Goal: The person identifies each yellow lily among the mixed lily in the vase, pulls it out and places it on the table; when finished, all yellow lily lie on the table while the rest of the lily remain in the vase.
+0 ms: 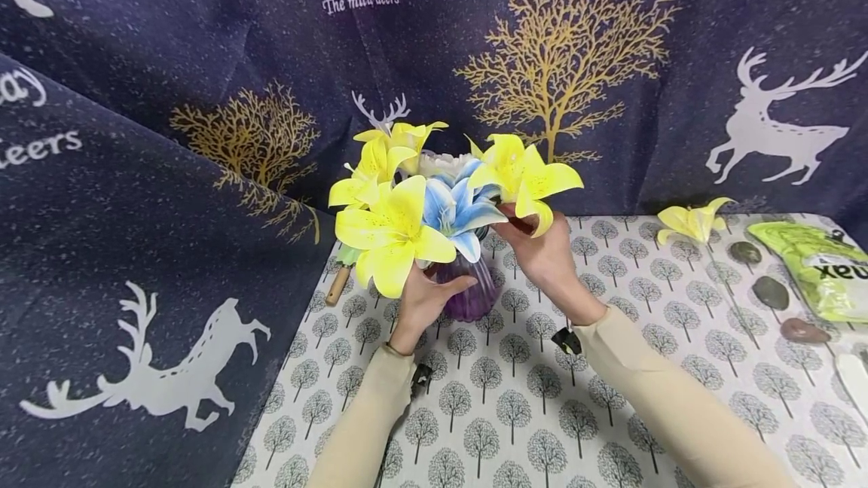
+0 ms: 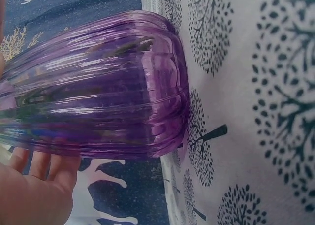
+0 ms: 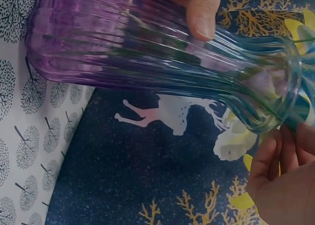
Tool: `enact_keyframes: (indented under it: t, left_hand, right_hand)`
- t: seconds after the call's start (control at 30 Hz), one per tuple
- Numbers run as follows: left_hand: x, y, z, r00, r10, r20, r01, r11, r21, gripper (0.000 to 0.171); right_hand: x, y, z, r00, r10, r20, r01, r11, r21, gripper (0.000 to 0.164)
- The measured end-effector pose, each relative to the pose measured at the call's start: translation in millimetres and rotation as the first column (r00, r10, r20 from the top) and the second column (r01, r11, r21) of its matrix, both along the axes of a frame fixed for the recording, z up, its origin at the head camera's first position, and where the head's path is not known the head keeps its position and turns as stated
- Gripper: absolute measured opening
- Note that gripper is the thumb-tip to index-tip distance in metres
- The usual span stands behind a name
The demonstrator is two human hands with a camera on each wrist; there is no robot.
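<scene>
A ribbed glass vase (image 1: 468, 292), purple at the base and bluish toward its neck, stands on the cloth. My left hand (image 1: 429, 296) grips its side, thumb across the front and fingers behind the glass (image 2: 93, 87). Yellow lilies (image 1: 393, 236), a blue lily (image 1: 454, 209) and a white flower (image 1: 444, 164) crowd above the mouth. Green stems show through the glass in the right wrist view. At the rim (image 3: 294, 82), my right hand (image 1: 542, 251) has its fingers curled beneath a yellow lily (image 1: 522, 172) and pinches it low down; the petals partly cover the grip.
On the right lie another yellow lily (image 1: 695, 221) with a long stem, several stones (image 1: 771, 292) and a green bag (image 1: 817, 266). A wooden-handled tool (image 1: 337, 286) lies left of the vase. Dark printed fabric (image 1: 420, 44) hangs behind and along the left of the tree-patterned tablecloth (image 1: 515, 416).
</scene>
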State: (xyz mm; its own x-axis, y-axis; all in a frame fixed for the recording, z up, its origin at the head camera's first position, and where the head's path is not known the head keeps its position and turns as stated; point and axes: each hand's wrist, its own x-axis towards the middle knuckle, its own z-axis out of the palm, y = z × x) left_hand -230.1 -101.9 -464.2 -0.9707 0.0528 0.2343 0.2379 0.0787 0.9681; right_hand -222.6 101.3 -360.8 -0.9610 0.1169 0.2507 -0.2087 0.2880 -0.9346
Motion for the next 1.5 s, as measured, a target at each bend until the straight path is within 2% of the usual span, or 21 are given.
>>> enact_keyframes:
  t: [0.07,0.13,0.27,0.33,0.47,0.57,0.6,0.73,0.87,0.97,1.13,1.27,1.4,1.5]
  left_hand:
    - [-1.2,0.3,-0.6,1.0,-0.021,-0.01,0.022,0.999,0.037,0.083]
    - [-1.9,0.5,-0.8,1.0,-0.017,-0.012,0.018,0.999,0.035,0.086]
    - [-2.2,0.6,-1.6,0.999,0.041,-0.033,-0.042,0.999,-0.029,0.094]
    - [-1.8,0.6,-1.6,0.998,0.051,-0.048,-0.054,0.997,-0.049,0.092]
    - [-2.6,0.8,-3.3,0.998,0.001,-0.069,0.002,0.999,0.047,0.084]
    - [-2.7,0.9,-4.3,0.998,-0.036,-0.055,0.043,0.99,0.135,0.083]
    - [-2.0,0.9,-3.9,0.998,-0.027,-0.053,0.035,0.989,0.143,0.084]
    - [-0.9,1.0,-3.4,0.999,-0.034,-0.041,0.041,0.986,0.159,0.082]
    - [-1.0,0.9,-3.7,0.998,-0.02,-0.064,0.029,0.991,0.129,0.082]
    - [-0.5,0.8,-3.8,0.998,-0.01,-0.062,0.017,0.994,0.112,0.081]
    - [0.4,1.0,-3.2,1.0,0.01,-0.029,-0.007,0.996,0.085,0.084]
    - [0.4,1.8,-0.4,1.0,-0.003,-0.019,0.004,0.998,0.059,0.086]
    - [6.6,2.8,11.3,0.998,-0.014,-0.057,0.016,0.999,0.034,0.084]
    - [10.8,2.8,19.0,0.988,-0.002,-0.154,0.004,1.0,0.012,0.079]
  right_hand:
    - [2.1,0.6,0.9,0.999,-0.011,-0.033,0.01,1.0,-0.027,0.026]
    - [2.8,0.7,1.6,0.995,-0.011,-0.102,0.007,0.999,-0.041,0.021]
    - [4.0,2.2,5.9,0.972,-0.016,-0.235,0.004,0.999,-0.051,0.014]
    - [5.2,3.2,8.9,0.961,-0.021,-0.276,-0.001,0.997,-0.081,0.012]
    - [8.1,4.4,15.1,0.949,-0.049,-0.311,-0.012,0.982,-0.19,0.014]
    - [10.4,5.3,18.6,0.938,-0.069,-0.339,-0.034,0.957,-0.287,0.014]
    - [11.2,5.5,19.6,0.933,-0.069,-0.353,-0.051,0.946,-0.321,0.013]
    - [14.4,7.4,23.6,0.899,-0.097,-0.427,-0.086,0.918,-0.387,0.012]
    - [16.3,10.4,29.4,0.857,-0.112,-0.503,-0.115,0.91,-0.398,0.012]
    - [16.8,12.9,34.2,0.842,-0.114,-0.528,-0.135,0.902,-0.41,0.012]
    - [18.2,18.4,41.2,0.835,-0.138,-0.533,-0.126,0.894,-0.429,0.012]
    - [21.4,23.0,46.8,0.825,-0.158,-0.543,-0.123,0.887,-0.445,0.012]
    - [25.4,27.4,53.3,0.809,-0.177,-0.56,-0.133,0.873,-0.469,0.013]
    - [27.6,31.5,58.7,0.797,-0.208,-0.568,-0.131,0.857,-0.498,0.015]
